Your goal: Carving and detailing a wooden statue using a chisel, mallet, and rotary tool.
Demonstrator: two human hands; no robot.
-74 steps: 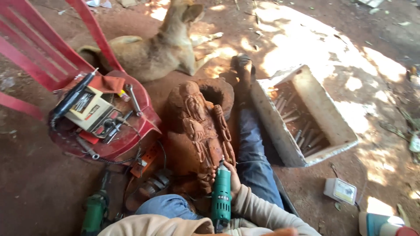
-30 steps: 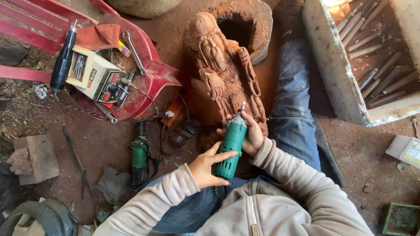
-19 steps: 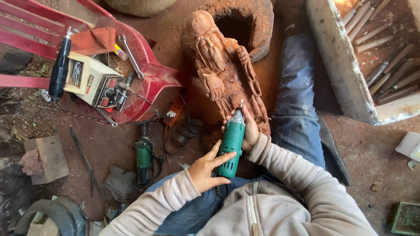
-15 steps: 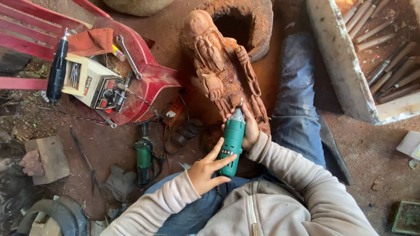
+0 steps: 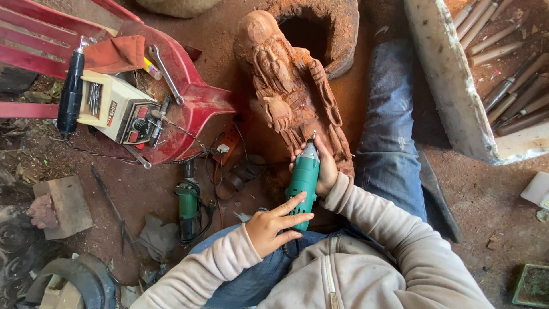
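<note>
Red plastic is filling the left of our view: a chair (image 5: 189,97) is lying tipped on the dirt floor (image 5: 154,189), and it is carrying a black handpiece (image 5: 71,94), a cream control box (image 5: 117,111), a folded rust-coloured cloth (image 5: 114,52) and a steel wrench (image 5: 166,66). Below it we are seeing a small wooden block (image 5: 68,203), and a second green power tool (image 5: 187,209) is lying on the ground just beside our knee. Moving toward the middle, we are resting our left hand (image 5: 271,226) against the rear of the green rotary tool (image 5: 303,180), with the fingers (image 5: 294,217) lying fairly straight along its body rather than curling round it. The tool is standing nearly upright in front of us, its tip touching the lower part of the reddish-brown wooden carving (image 5: 291,94), which is lying on the ground with its head pointing away from us. Our right hand (image 5: 326,169) is wrapping the upper part of the tool, fingers closed around it, and is pressing against the carving. Behind the figure's head a hollowed log (image 5: 337,28) is sitting. Our blue-jeaned leg (image 5: 392,149) is stretching out beside the carving. Farther right, a pale trough (image 5: 452,97) is holding many wooden-handled chisels (image 5: 509,97).
</note>
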